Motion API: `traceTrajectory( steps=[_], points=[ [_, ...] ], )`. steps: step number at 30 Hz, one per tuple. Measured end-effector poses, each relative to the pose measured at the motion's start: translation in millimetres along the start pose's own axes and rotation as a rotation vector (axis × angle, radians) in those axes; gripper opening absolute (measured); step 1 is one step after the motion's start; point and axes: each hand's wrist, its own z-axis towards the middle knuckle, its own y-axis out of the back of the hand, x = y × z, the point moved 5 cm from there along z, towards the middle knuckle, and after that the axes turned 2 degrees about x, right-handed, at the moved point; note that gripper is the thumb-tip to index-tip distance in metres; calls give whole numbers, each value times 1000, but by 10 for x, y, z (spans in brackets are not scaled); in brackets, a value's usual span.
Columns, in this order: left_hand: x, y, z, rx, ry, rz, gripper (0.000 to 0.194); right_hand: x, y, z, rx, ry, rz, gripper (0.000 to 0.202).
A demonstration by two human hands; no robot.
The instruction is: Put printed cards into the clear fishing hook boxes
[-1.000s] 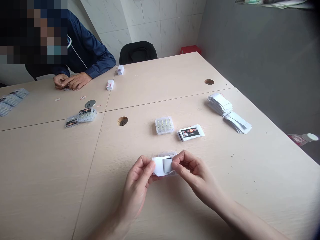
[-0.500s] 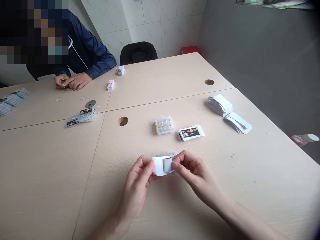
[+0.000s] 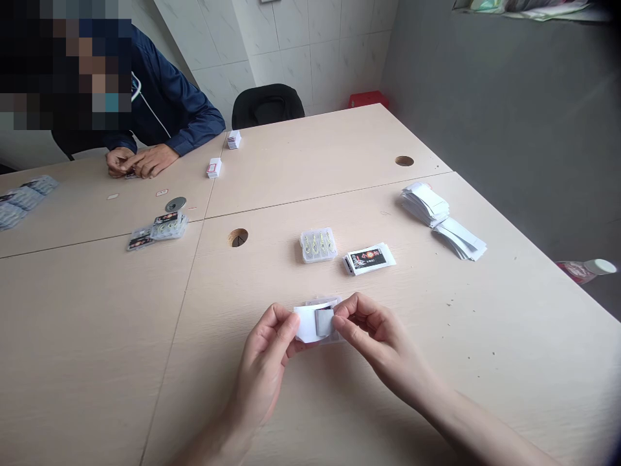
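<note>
Between my hands is a white paper label (image 3: 305, 325), with a smaller greyish flap (image 3: 325, 322) folded over its right part and a bit of black print at the flap's upper edge. My left hand (image 3: 272, 356) pinches the label's left end between thumb and fingers. The flap's right edge is pinched by my right hand (image 3: 371, 327). Just behind and under the label a clear plastic box (image 3: 332, 337) shows in part; the rest of it is hidden. Farther back sits another clear box (image 3: 318, 244) with several looped pieces inside, beside a stack of black-printed labels (image 3: 369, 259).
Piles of white paper strips (image 3: 427, 204) lie on the right of the table. Filled clear boxes (image 3: 167, 226) rest at left. Across the table a co-worker's hands (image 3: 145, 162) handle something small, near two small white stacks (image 3: 214, 168). A bottle (image 3: 585, 268) stands beyond the right edge.
Both hands keep their pinch on the label. The flap's upper edge has tilted slightly, and a little more black print shows there. The view has shifted slightly.
</note>
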Motion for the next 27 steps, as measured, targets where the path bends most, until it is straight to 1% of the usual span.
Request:
traceTrajectory(
  steps=[3, 27],
  points=[
    [-2, -13, 8, 16, 0, -8, 22, -3, 6, 6, 2, 2, 1, 21],
    [-3, -5, 9, 19, 7, 2, 22, -10, 14, 15, -3, -15, 14, 21]
  ],
)
